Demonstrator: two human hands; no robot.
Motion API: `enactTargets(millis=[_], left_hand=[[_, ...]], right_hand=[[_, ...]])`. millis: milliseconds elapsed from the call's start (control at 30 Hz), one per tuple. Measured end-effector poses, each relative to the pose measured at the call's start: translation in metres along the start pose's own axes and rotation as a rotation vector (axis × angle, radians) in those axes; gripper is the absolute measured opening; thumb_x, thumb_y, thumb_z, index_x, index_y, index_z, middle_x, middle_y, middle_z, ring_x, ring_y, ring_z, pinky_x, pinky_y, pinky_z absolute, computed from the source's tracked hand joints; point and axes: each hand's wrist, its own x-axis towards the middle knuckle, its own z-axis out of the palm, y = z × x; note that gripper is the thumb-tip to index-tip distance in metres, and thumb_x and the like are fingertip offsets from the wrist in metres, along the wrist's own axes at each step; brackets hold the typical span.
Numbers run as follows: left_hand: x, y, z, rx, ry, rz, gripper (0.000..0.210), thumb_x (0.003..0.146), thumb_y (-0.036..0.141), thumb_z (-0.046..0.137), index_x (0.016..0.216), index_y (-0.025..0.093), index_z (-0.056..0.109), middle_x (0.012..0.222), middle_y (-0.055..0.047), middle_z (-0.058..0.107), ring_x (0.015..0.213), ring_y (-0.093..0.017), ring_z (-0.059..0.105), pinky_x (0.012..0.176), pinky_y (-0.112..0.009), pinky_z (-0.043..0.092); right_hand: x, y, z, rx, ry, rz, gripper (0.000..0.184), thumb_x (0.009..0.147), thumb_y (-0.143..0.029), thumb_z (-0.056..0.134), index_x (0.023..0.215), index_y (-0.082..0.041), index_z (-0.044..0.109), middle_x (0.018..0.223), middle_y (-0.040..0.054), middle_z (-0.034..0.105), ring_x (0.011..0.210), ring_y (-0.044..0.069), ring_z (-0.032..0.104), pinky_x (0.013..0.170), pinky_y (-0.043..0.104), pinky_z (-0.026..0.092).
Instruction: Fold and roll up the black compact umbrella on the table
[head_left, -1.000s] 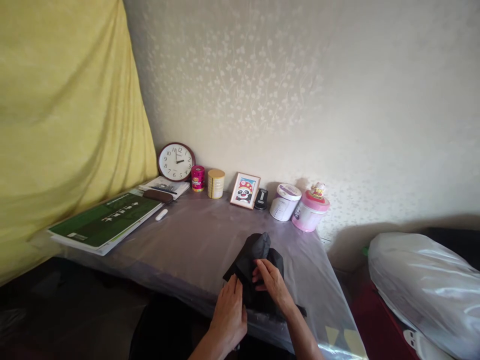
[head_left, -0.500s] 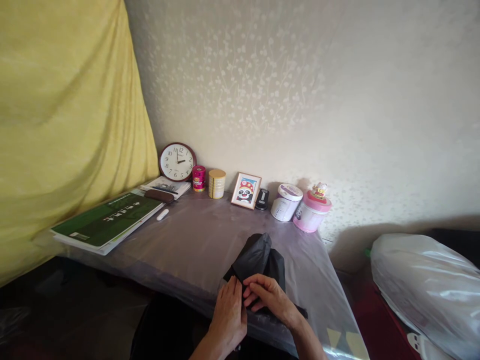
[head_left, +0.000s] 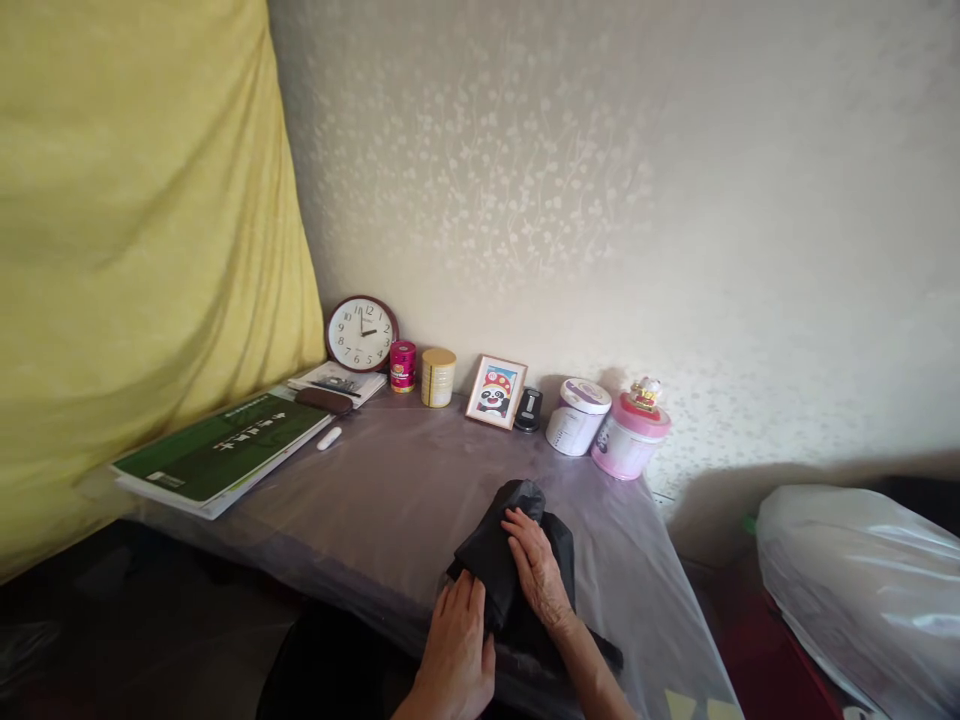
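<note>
A bundle of black fabric (head_left: 495, 545), thin and loosely folded, lies near the front edge of the table; its exact kind I cannot make out. At its near left corner, the fingers of my left hand (head_left: 456, 640) are close together over the edge and the thumb is on the near side, so the hand grips the cloth there. My right hand (head_left: 538, 575) rests on top of the bundle, palm down and fingers stretched out flat. From beneath the right wrist, a dark strip (head_left: 604, 648) sticks out to the right.
Along the wall stand a clock (head_left: 363, 333), a pink can (head_left: 403, 366), a yellow-lidded tin (head_left: 438, 377), a panda picture frame (head_left: 496, 391), a black object (head_left: 529, 410) and two round tubs (head_left: 577, 418). Green book (head_left: 225, 450) and brown case (head_left: 323, 401) lie left. A plastic-covered bundle (head_left: 862, 590) sits right.
My right hand has moved from beside the left fingertips up onto the top of the black fabric, its curled fingers now flat. The left hand stays at the near edge. The view has shifted slightly.
</note>
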Motion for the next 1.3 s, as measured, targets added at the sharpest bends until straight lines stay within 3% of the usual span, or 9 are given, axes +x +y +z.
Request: enactTargets(millis=[200, 433, 767, 967, 1100, 1167, 1300], left_hand=[[0.002, -0.008, 0.009, -0.081, 0.000, 0.019, 0.062, 0.079, 0.031, 0.039, 0.137, 0.010, 0.028, 0.146, -0.011, 0.028, 0.134, -0.022, 0.023, 0.111, -0.036, 0.014], [0.005, -0.009, 0.008, -0.107, -0.039, 0.006, 0.066, 0.077, 0.031, 0.040, 0.137, 0.009, 0.026, 0.146, -0.012, 0.028, 0.135, -0.022, 0.022, 0.111, -0.036, 0.013], [0.002, -0.001, -0.007, -0.092, -0.063, 0.011, 0.076, 0.071, 0.021, 0.041, 0.140, 0.010, 0.013, 0.148, -0.009, 0.021, 0.136, -0.024, 0.018, 0.111, -0.041, 0.015], [0.005, -0.011, 0.005, -0.143, -0.012, 0.041, 0.069, 0.077, 0.029, 0.040, 0.140, 0.013, 0.016, 0.148, -0.008, 0.023, 0.135, -0.024, 0.021, 0.111, -0.040, 0.015], [0.002, -0.014, 0.006, -0.048, -0.038, 0.027, 0.071, 0.075, 0.027, 0.043, 0.140, 0.011, 0.018, 0.146, -0.010, 0.027, 0.134, -0.026, 0.025, 0.110, -0.041, 0.022], [0.000, -0.014, 0.005, 0.007, 0.004, 0.029, 0.068, 0.075, 0.028, 0.045, 0.138, 0.011, 0.025, 0.144, -0.011, 0.031, 0.133, -0.027, 0.028, 0.109, -0.042, 0.025], [0.004, -0.008, 0.001, 0.045, 0.059, 0.243, 0.061, 0.077, 0.022, 0.044, 0.136, 0.021, 0.032, 0.148, -0.005, 0.021, 0.136, -0.027, 0.020, 0.111, -0.044, 0.021]], right_hand=[[0.039, 0.006, -0.012, -0.125, -0.078, -0.130, 0.032, 0.090, -0.021, 0.040, 0.117, -0.021, 0.057, 0.125, 0.0099, 0.056, 0.121, 0.021, 0.046, 0.102, 0.048, 0.035], [0.075, 0.011, -0.030, -0.241, -0.246, -0.221, 0.023, 0.088, -0.019, 0.044, 0.097, -0.024, 0.064, 0.114, 0.0053, 0.063, 0.121, 0.022, 0.044, 0.103, 0.050, 0.028], [0.092, 0.015, -0.007, -0.239, -0.287, -0.287, 0.024, 0.091, -0.018, 0.039, 0.086, -0.023, 0.063, 0.107, 0.0036, 0.062, 0.109, 0.017, 0.050, 0.104, 0.041, 0.027], [0.092, 0.018, -0.001, -0.303, -0.394, -0.307, 0.023, 0.090, -0.020, 0.044, 0.084, -0.026, 0.065, 0.103, 0.0017, 0.063, 0.112, 0.018, 0.048, 0.104, 0.042, 0.027], [0.091, 0.023, 0.002, -0.287, -0.425, -0.299, 0.021, 0.089, -0.022, 0.047, 0.084, -0.027, 0.066, 0.101, 0.0018, 0.064, 0.115, 0.019, 0.046, 0.103, 0.042, 0.027], [0.091, 0.023, 0.003, -0.276, -0.424, -0.298, 0.018, 0.088, -0.023, 0.049, 0.084, -0.027, 0.066, 0.102, 0.0013, 0.064, 0.116, 0.019, 0.046, 0.103, 0.043, 0.027], [0.090, 0.022, 0.005, -0.258, -0.422, -0.295, 0.015, 0.087, -0.023, 0.051, 0.084, -0.026, 0.065, 0.106, 0.0012, 0.064, 0.117, 0.019, 0.046, 0.103, 0.044, 0.026]])
